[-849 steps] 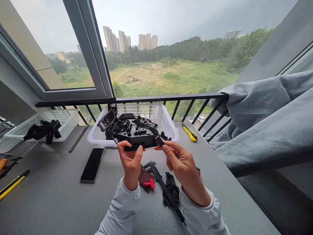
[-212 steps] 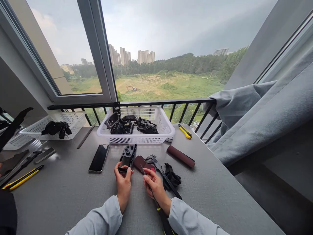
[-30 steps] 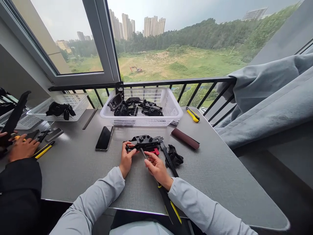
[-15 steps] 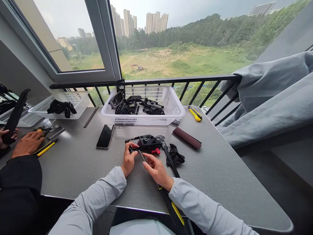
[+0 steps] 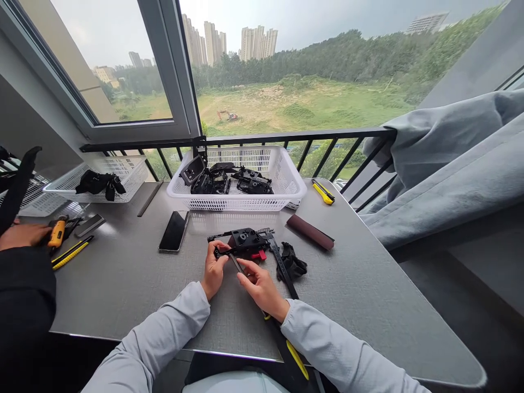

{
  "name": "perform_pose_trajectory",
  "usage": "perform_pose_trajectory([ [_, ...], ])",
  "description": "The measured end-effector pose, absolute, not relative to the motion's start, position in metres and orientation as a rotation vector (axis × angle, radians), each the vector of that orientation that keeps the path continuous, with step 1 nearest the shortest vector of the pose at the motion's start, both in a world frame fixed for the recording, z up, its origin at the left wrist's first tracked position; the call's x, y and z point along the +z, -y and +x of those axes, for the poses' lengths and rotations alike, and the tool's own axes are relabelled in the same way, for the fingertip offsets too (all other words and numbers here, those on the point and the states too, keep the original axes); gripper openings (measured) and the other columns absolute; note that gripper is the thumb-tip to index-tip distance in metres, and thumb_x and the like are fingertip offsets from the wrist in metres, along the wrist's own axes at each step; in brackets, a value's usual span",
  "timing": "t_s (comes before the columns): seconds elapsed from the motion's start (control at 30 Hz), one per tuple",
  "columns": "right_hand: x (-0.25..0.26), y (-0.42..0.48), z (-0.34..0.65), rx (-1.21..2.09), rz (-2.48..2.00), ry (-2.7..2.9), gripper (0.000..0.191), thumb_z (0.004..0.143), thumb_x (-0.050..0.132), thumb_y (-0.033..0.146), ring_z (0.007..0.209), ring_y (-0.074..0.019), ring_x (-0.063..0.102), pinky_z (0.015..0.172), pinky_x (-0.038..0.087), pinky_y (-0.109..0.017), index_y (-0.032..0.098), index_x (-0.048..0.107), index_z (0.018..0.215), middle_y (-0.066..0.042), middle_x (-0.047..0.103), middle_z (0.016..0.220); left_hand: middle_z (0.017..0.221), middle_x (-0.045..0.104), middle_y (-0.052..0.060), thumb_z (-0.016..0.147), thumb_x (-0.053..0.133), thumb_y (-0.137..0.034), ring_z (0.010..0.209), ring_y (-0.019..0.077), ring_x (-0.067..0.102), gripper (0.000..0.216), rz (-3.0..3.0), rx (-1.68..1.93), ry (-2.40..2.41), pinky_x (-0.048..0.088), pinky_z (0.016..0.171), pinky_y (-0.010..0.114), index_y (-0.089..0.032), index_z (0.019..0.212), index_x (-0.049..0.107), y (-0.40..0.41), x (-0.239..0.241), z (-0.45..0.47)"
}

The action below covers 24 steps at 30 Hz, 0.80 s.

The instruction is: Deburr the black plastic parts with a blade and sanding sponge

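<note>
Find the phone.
In the head view, the phone lies on the table, just in front of the white basket and left of the person's left hand.

Grey tabletop (image 5: 123,284), carrying two white plastic baskets (image 5: 235,203) (image 5: 133,180), a black smartphone (image 5: 174,231), a dark ruler (image 5: 150,198), a yellow utility knife (image 5: 323,192), a maroon sanding strip (image 5: 310,232), a black glove (image 5: 291,263) and a black caliper (image 5: 281,265).

Flat, overcast daylight comes through the window frame (image 5: 172,71) at the far side, so the grey bench (image 5: 123,289) lies evenly lit with faint shadows (a pale glare sits just near the white basket (image 5: 235,203)). The wide lens bends the railing (image 5: 286,134) and edges.
</note>
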State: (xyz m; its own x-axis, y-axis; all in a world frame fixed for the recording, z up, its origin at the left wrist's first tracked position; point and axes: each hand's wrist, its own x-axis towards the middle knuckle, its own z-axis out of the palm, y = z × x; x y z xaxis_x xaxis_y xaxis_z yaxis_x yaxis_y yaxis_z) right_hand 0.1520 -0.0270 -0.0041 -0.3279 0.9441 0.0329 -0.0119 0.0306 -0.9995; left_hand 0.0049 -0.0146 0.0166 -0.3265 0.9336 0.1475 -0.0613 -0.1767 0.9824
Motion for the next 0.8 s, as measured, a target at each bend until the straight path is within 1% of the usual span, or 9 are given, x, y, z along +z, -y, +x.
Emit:
perform_pose_trajectory([
  [0.13,-0.0045,0.0267,0.1514,1.460,-0.989,1.449,0.037,0.077,0.068,0.037,0.050,-0.0089,0.040,0.044,0.033,-0.022,0.020,0.069,0.111,0.004,0.047,0.065,0.079,0.061,-0.001,0.065,0.059,-0.021,0.078,0.0164,0.057,0.021,1.055,1.609,-1.304,0.046,0.082,0.031,-0.023,0.085,0.054,0.0128,0.0141,0.0030],
  [0.23,-0.0036,0.0267,0.1517,1.484,-0.977,1.418,0.039,0.076,0.070,0.039,0.051,-0.0095,0.042,0.045,0.035,-0.023,0.020,0.069,0.109,0.004,0.047,0.064,0.080,0.060,-0.001,0.067,0.066,-0.024,0.078,0.0150,0.058,0.023,1.026,1.611,-1.344,0.047,0.080,0.030,-0.023,0.086,0.053,0.0098,0.0115,0.0011],
  [0.3,-0.0032,0.0264,0.1521,1.496,-0.974,1.384,0.040,0.075,0.070,0.041,0.051,-0.0096,0.042,0.045,0.035,-0.023,0.020,0.068,0.109,0.004,0.047,0.065,0.079,0.059,-0.002,0.067,0.070,-0.027,0.077,0.0146,0.060,0.029,1.008,1.614,-1.369,0.048,0.077,0.029,-0.023,0.089,0.052,0.0079,0.0103,0.0008],
  [0.4,-0.0036,0.0251,0.1523,1.519,-0.970,1.326,0.043,0.076,0.069,0.045,0.048,-0.0087,0.039,0.041,0.033,-0.022,0.021,0.065,0.111,0.004,0.047,0.065,0.082,0.058,-0.003,0.067,0.073,-0.031,0.075,0.0152,0.063,0.045,0.928,1.614,-1.358,0.053,0.072,0.030,-0.025,0.105,0.049,0.0061,0.0102,0.0018],
  [0.5,-0.0049,0.0225,0.1519,1.531,-0.974,1.267,0.045,0.077,0.067,0.046,0.045,-0.0076,0.035,0.038,0.029,-0.021,0.020,0.061,0.113,0.005,0.045,0.064,0.086,0.058,-0.002,0.065,0.075,-0.034,0.074,0.0152,0.064,0.062,0.846,1.607,-1.341,0.056,0.071,0.032,-0.028,0.118,0.043,0.0056,0.0110,0.0026],
  [0.57,-0.0060,0.0208,0.1513,1.534,-0.981,1.234,0.046,0.077,0.067,0.046,0.044,-0.0070,0.033,0.037,0.027,-0.021,0.020,0.059,0.114,0.006,0.044,0.065,0.088,0.058,-0.002,0.066,0.074,-0.034,0.073,0.0147,0.064,0.063,0.843,1.597,-1.346,0.056,0.072,0.033,-0.028,0.120,0.043,0.0056,0.0112,0.0023],
  [0.73,-0.0071,0.0194,0.1495,1.549,-0.988,1.191,0.046,0.076,0.068,0.046,0.044,-0.0067,0.031,0.037,0.025,-0.021,0.020,0.059,0.113,0.006,0.042,0.064,0.091,0.060,0.000,0.069,0.072,-0.035,0.080,0.0162,0.065,0.053,0.881,1.574,-1.340,0.057,0.075,0.034,-0.027,0.116,0.050,0.0058,0.0093,0.0012],
  [0.8,-0.0071,0.0196,0.1490,1.557,-0.988,1.187,0.046,0.075,0.068,0.046,0.044,-0.0067,0.031,0.037,0.025,-0.021,0.020,0.059,0.112,0.006,0.042,0.064,0.092,0.061,0.000,0.070,0.071,-0.035,0.079,0.0162,0.066,0.056,0.870,1.581,-1.322,0.057,0.074,0.034,-0.028,0.121,0.048,0.0054,0.0080,0.0013],
])
